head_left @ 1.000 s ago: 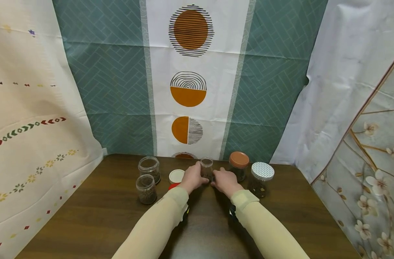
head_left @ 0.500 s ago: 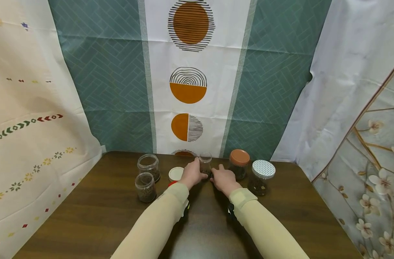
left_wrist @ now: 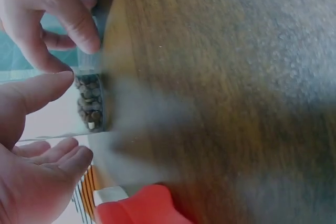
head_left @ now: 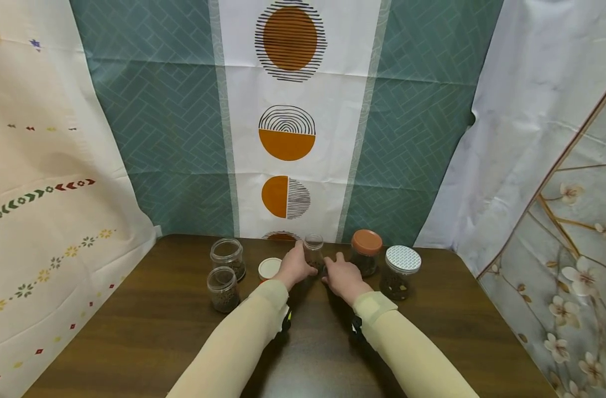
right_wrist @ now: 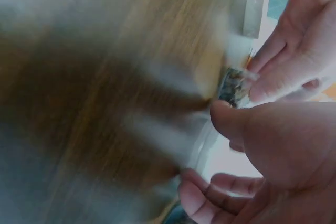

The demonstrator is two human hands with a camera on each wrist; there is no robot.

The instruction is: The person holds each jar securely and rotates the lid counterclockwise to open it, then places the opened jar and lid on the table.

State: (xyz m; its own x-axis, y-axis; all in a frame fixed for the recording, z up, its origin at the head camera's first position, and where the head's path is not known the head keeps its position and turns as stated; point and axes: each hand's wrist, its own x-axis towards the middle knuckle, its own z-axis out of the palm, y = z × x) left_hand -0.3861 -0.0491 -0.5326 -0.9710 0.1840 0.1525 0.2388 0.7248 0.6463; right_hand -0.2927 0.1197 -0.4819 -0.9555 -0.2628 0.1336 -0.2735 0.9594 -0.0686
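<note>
Small jar [head_left: 313,253]: desk's [head_left: 313,348] far edge, partly hidden
Left hand [head_left: 295,267]: fingers curled round jar
Right hand [head_left: 344,276]: fingers parted, gripping nothing; touch unclear

The head view looks forward and down across the bench [head_left: 303,354] from the near side, well back. Both wrist views, tipped sideways, face far from low and close, sharing the small jar [left_wrist: 90,100].

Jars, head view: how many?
5: rear left jar, front left jar, middle jar between left hand and right hand; at right, orange-lidded jar, white-lidded jar. More may be hidden.
</note>
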